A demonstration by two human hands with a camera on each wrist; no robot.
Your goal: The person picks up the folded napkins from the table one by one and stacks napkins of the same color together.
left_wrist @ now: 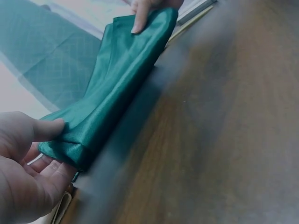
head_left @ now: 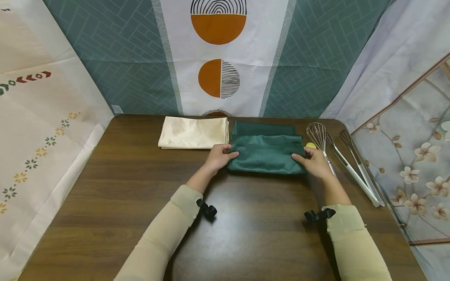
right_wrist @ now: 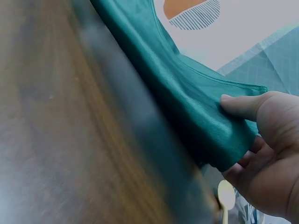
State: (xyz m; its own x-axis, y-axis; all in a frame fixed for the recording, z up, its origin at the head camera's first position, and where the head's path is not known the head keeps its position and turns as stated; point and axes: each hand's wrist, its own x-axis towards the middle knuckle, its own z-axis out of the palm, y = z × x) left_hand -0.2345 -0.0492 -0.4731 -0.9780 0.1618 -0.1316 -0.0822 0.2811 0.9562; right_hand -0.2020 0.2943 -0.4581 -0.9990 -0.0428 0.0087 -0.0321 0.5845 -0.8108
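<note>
A folded green satin cloth (head_left: 268,158) is stretched between the two hands, slightly above the table. My left hand (head_left: 218,157) pinches its left end, thumb on top and fingers beneath, as the left wrist view shows on the cloth (left_wrist: 110,100). At the opposite end, my right hand (head_left: 314,160) grips it the same way; the right wrist view shows that thumb pressed on the green fabric (right_wrist: 187,102). More green fabric (head_left: 263,128) lies directly behind; whether it is a separate piece I cannot tell. A folded cream satin cloth (head_left: 193,133) lies left of the green one.
Right of the green cloth lie a wire whisk (head_left: 317,134) and two long-handled metal utensils, one with a pale handle (head_left: 360,181). A yellow spoon (right_wrist: 226,193) shows close to my right hand. Patterned fabric (head_left: 133,50) hangs behind the brown wooden table (head_left: 140,187).
</note>
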